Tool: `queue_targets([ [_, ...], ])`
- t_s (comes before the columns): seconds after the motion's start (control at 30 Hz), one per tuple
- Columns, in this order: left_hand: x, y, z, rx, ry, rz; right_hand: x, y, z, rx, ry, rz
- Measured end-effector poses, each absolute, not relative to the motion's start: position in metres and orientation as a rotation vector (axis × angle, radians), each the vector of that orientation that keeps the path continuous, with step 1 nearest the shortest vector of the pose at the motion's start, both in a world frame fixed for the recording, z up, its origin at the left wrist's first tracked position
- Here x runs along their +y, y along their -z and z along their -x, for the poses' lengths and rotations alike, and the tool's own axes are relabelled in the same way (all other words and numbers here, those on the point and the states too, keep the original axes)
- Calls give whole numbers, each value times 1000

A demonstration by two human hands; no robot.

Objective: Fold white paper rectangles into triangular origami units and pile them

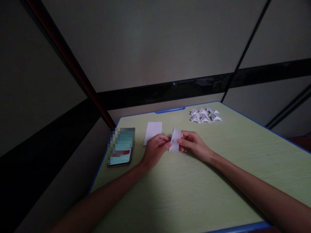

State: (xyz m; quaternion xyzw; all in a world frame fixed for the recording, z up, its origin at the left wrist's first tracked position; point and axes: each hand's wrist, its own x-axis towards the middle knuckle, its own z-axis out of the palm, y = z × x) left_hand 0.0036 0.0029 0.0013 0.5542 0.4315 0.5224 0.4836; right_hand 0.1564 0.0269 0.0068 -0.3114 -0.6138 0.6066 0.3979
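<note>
A small folded piece of white paper [176, 139] is held upright between my two hands, just above the table. My left hand [155, 149] pinches its left edge between thumb and fingers. On the other side, my right hand [194, 144] grips the right edge, thumb on the near face and fingers behind, partly hidden by the sheet. Flat on the table behind my left hand lies white rectangular paper [153, 129], its lower right corner covered by that hand. Several folded white paper figures [205, 115] stand grouped in rows at the back right.
A phone [121, 147] with a lit, partly blurred screen lies at the table's left edge. The pale green table [233, 155] has a blue rim [170, 110]. Directly behind it rise grey panels with a glossy black band [155, 92].
</note>
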Motion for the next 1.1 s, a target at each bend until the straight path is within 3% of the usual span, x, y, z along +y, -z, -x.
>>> queue_targets([
  [0.87,3,-1,-2,1039,-1303,-1341,28,-6,-158,-1603,-1420,844],
  [1.1,2,-4,-2,1014,-1250,-1162,26,-3,-153,-1569,-1541,857],
])
